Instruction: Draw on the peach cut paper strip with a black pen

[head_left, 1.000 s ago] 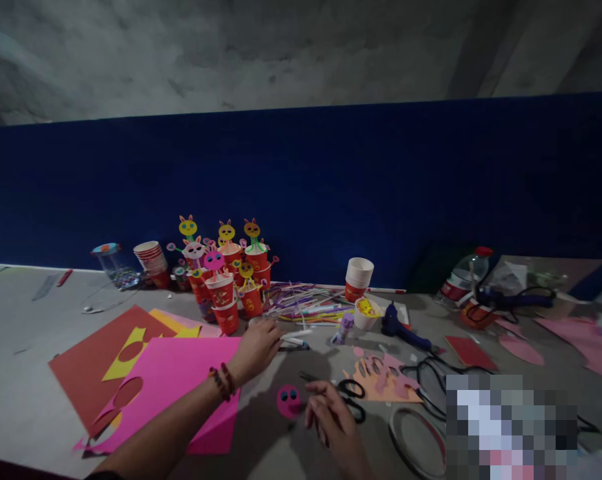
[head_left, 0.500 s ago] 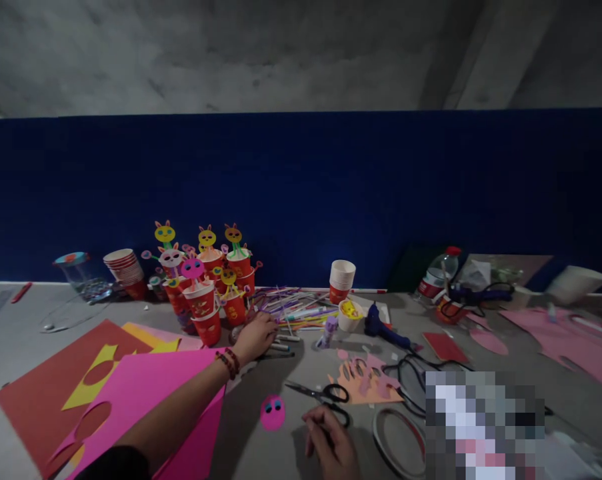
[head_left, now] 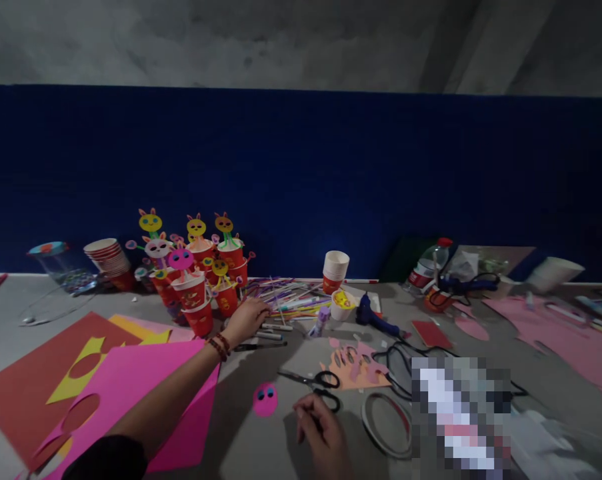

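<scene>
My left hand point(head_left: 248, 318) reaches across the grey table to the near end of a pile of coloured straws point(head_left: 291, 300), fingers curled down among them; what it grips is hidden. A beaded bracelet circles its wrist. My right hand point(head_left: 321, 430) rests low on the table with fingers curled, next to black scissors point(head_left: 315, 383). A small pink paper face point(head_left: 265, 399) with two eyes lies left of it. Red paper cups with animal faces on sticks point(head_left: 195, 273) stand just left of my left hand.
Pink, red and yellow cut sheets point(head_left: 105, 387) lie under my left arm. A white cup stack point(head_left: 335, 270), a blue glue gun point(head_left: 375, 319), an orange cut-out point(head_left: 353, 367), a tape ring point(head_left: 385, 423), cables and a bottle point(head_left: 425, 270) crowd the right. A blue wall runs behind.
My left hand has moved farther forward from the markers to the straw pile. My right hand has drawn back slightly beside the scissors. The view has shifted right.
</scene>
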### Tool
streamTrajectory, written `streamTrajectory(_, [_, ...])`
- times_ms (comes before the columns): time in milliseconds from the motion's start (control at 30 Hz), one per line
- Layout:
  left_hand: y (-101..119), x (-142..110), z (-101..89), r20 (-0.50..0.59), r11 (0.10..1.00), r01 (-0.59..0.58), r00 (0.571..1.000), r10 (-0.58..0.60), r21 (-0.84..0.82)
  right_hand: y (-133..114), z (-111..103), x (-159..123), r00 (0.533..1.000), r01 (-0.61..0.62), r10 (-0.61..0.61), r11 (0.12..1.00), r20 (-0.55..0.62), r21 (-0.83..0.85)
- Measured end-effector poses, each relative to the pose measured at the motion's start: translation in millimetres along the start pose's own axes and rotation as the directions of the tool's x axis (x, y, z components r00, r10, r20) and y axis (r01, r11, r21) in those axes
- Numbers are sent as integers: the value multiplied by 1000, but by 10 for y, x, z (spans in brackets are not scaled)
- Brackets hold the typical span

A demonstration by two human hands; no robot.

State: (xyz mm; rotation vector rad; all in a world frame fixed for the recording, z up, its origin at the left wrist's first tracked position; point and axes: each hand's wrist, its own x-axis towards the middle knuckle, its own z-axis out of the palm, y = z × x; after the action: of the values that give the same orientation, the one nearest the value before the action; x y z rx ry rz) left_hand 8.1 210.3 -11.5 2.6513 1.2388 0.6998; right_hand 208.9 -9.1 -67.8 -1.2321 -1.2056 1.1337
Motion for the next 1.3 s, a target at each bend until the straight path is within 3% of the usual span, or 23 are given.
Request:
streamTrajectory(167, [-107,-375,-258,-15,998,65,998,-65,23,-13,3,6,1000,-3,4,999,20,-38])
streamTrajectory(267, [-112,-559,-299,13,995,79,997,-80,67,-29,7,12,999,-19,20,999,27,-51])
streamTrajectory(400, [-85,-663,-231,64,984,88,993,-99,154,-58,11,8,1000,1,0,997,7,-71])
streamTrajectory(733, [37,-564,-22,131,967,58,987,-93,250,-51,20,6,999,51,-51,996,-4,-71])
streamTrajectory(867, [77,-564,-18,100,973,39,993,-63,227,-44,26,8,999,47,-46,996,8,-74])
streamTrajectory(1033, [77,-674,-153,46,989,46,998,-53,139,-74,20,-2,999,52,-51,995,17,-81])
streamTrajectory(1167, [139,-943,-267,45,996,82,995,-84,44,-135,21,-13,998,58,-57,993,11,-108])
streamTrajectory(1300, [395,-1287,-304,98,996,83,992,-78,-46,-157,26,-20,998,65,-64,987,11,-147])
